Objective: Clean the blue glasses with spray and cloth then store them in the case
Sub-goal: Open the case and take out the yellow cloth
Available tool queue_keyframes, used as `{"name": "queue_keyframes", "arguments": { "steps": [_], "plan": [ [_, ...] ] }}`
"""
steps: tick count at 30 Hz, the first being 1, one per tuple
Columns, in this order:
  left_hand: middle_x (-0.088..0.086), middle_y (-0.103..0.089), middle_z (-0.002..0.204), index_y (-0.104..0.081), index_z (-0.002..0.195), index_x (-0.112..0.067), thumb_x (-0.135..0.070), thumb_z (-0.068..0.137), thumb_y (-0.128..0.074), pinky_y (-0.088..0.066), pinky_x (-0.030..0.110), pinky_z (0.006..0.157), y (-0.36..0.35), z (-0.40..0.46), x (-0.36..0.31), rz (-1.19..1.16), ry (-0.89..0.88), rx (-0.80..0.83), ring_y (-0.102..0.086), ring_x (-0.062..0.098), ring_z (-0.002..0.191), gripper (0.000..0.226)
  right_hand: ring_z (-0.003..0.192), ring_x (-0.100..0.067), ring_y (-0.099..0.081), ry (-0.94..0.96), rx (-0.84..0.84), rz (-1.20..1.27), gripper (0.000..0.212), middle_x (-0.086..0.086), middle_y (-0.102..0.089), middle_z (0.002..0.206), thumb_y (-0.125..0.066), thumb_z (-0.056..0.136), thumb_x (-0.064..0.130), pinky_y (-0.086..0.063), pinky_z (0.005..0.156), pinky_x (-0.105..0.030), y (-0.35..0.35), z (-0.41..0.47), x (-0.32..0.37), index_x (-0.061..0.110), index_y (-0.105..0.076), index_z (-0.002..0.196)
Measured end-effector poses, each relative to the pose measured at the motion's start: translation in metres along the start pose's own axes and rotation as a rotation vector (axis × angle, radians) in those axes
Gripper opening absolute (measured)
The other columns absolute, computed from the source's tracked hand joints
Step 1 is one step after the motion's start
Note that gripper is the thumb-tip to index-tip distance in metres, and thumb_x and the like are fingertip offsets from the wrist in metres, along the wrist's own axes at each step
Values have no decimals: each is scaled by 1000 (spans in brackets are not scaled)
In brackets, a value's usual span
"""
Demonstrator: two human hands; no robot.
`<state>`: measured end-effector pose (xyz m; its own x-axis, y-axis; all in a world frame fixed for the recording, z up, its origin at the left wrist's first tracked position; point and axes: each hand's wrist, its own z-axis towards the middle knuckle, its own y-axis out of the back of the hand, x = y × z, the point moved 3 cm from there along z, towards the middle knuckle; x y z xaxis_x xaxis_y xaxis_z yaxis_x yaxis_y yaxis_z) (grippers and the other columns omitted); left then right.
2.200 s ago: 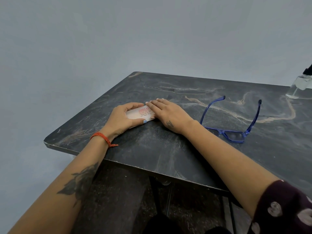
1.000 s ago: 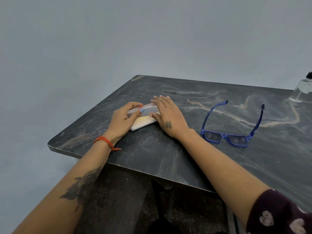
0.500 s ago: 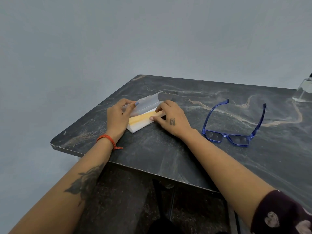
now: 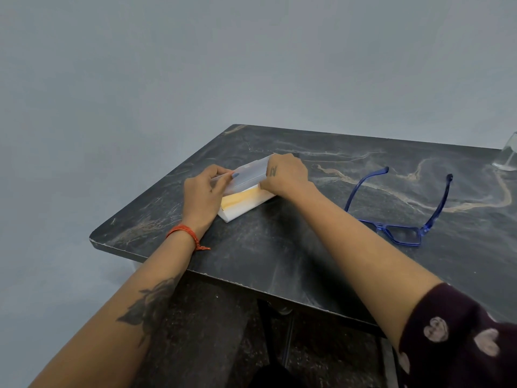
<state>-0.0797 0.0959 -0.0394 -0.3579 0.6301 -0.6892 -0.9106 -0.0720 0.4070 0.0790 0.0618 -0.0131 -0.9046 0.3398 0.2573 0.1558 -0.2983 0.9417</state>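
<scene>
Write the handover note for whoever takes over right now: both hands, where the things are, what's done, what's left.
Left hand: fingers on the lid of the case, holding it up.
Right hand: gripping the lid's other end.
Case: white, on the dark table near its left side, lid raised; a yellow cloth shows inside.
Blue glasses: on the table right of the case, arms unfolded, untouched.
Spray bottle: at the far right edge of view, only partly visible.
Done: case opened.
Left: take out the cloth, spray and wipe the glasses, fold them, put them in the case, close it.
</scene>
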Motion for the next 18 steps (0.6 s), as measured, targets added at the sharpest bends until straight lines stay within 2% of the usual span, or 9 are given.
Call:
{"name": "queue_keyframes", "arguments": {
  "steps": [2,6,12,18],
  "plan": [
    [-9,-64,84,-71,87,-12,-23,88,-62,-34,3,60,-1,0,-1,2,1,-4,-53,7,72,15,102,-27,-57,-45,67,-29,22,-5,-60,104,-61,81,17,-40,70,-28,3,3,3,15,-59,103],
    [-8,-64,83,-71,87,-11,-23,88,-62,-35,3,59,-1,0,-1,4,-1,-7,-54,8,72,15,94,-26,-54,-91,133,-58,17,-5,-53,96,-60,78,12,-39,66,-28,6,7,10,18,-51,91],
    [-8,-64,84,-71,88,-11,-22,88,-62,-35,3,59,-1,1,0,9,-6,4,-55,9,75,15,80,-25,-50,-101,142,-95,19,-6,-53,90,-62,77,10,-40,63,-29,9,9,14,14,-57,94],
    [-5,-65,85,-71,90,-10,-22,88,-61,-36,5,60,-2,0,0,20,-23,12,-55,10,75,16,79,-24,-50,-60,141,-95,17,-7,-53,90,-54,81,7,-39,65,-29,7,9,15,13,-55,96]
  ]
}}
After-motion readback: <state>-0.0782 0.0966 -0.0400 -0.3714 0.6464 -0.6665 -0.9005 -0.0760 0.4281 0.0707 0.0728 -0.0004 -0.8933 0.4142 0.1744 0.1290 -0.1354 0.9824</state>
